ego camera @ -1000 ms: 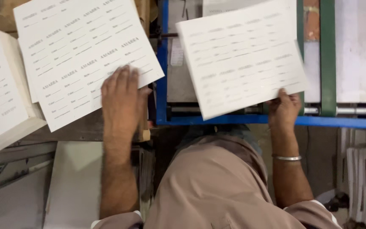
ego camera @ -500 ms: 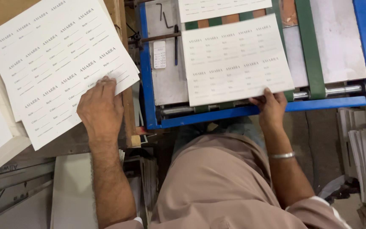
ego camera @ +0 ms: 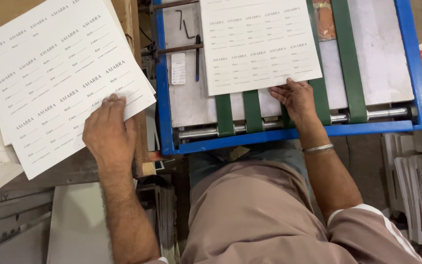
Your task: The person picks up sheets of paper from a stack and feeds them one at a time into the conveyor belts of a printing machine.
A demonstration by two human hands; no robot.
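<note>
My left hand (ego camera: 109, 131) rests with its fingertips on the lower right corner of a white printed label sheet (ego camera: 59, 83), the top one of a stack at the left. My right hand (ego camera: 296, 98) lies flat on the near edge of another printed white sheet (ego camera: 257, 44). That sheet lies on the green belts (ego camera: 252, 111) of a blue-framed feed table (ego camera: 294, 133). A metal bangle is on my right wrist.
A metal roller (ego camera: 372, 116) runs along the feed table's near end. Two hex keys (ego camera: 185, 27) and a small white card lie on the grey plate at its left. Stacks of paper (ego camera: 416, 190) stand at the right; boards and white sheets (ego camera: 76, 225) lie at lower left.
My right hand has pushed its sheet away from me, further onto the green belts. My left hand has slid on the left stack, and its fingertips now rest on the top sheet's corner.
</note>
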